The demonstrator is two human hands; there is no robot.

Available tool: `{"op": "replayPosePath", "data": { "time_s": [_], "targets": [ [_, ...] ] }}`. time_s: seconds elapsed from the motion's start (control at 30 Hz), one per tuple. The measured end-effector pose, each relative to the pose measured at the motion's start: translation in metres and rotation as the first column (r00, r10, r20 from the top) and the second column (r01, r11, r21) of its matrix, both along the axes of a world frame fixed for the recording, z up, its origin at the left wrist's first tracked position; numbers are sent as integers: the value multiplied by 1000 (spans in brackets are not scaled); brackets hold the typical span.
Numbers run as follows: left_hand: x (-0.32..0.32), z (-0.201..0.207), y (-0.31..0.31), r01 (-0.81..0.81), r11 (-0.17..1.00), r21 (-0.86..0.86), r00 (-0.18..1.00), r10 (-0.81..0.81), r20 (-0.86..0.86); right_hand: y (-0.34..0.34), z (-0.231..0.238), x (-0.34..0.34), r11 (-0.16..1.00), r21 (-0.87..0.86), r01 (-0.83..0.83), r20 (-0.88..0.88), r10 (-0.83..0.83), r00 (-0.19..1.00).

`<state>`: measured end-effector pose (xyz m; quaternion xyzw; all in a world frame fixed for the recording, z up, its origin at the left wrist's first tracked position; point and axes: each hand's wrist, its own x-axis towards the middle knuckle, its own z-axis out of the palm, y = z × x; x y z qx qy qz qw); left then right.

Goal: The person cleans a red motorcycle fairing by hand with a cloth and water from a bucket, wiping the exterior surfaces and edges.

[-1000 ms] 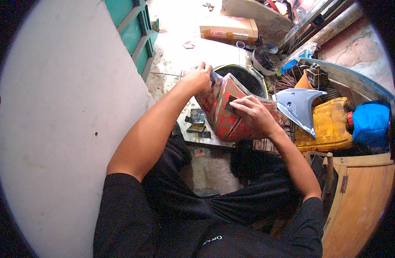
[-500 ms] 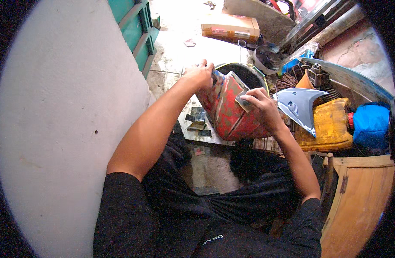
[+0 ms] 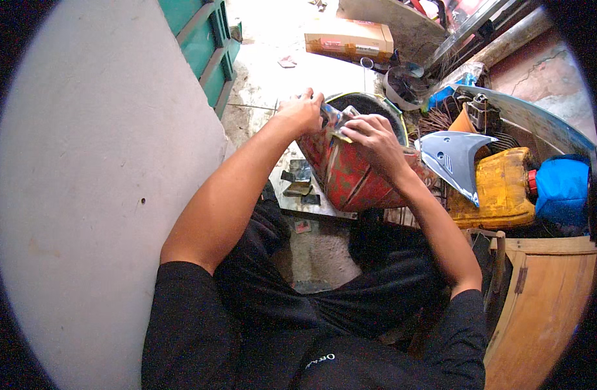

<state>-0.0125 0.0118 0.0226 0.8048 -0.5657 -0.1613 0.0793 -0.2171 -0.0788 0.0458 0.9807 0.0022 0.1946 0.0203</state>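
Observation:
A red vehicle body panel (image 3: 350, 172), its paint patchy and worn through to dull spots, leans tilted in front of me. My left hand (image 3: 302, 112) is closed round its upper left end. My right hand (image 3: 376, 138) presses a small piece of sandpaper (image 3: 345, 135) against the panel's upper part, fingers bent over it. Behind the panel a round black tub (image 3: 357, 102) shows part of its rim. Several dark sandpaper pieces (image 3: 300, 170) lie on the white surface left of the panel.
A grey panel (image 3: 456, 156) and a yellow jerrycan (image 3: 496, 188) stand at the right, near a blue bundle (image 3: 561, 188). A wooden cabinet (image 3: 548, 299) sits closer in. A cardboard box (image 3: 350, 40) lies at the back. The white wall (image 3: 103, 182) bounds my left.
My right hand has moved up and to the left along the red panel with the sandpaper. My left hand stays at the panel's upper end.

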Motion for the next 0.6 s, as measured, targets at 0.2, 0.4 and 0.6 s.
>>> {"op": "replayPosePath", "data": {
  "time_s": [0.2, 0.4, 0.6],
  "targets": [
    [-3, -1, 2, 24, 998, -50, 996, -19, 89, -9, -1, 12, 995, 17, -96, -106, 97, 990],
    [-3, 1, 2, 10, 999, -52, 997, -6, 74, -9, -3, 17, 980, 9, -199, -101, 199, 975],
    [0, -4, 1, 37, 995, -91, 994, -27, 107, -20, 8, 19, 978, 203, -44, 22, 41, 999]
  ]
}}
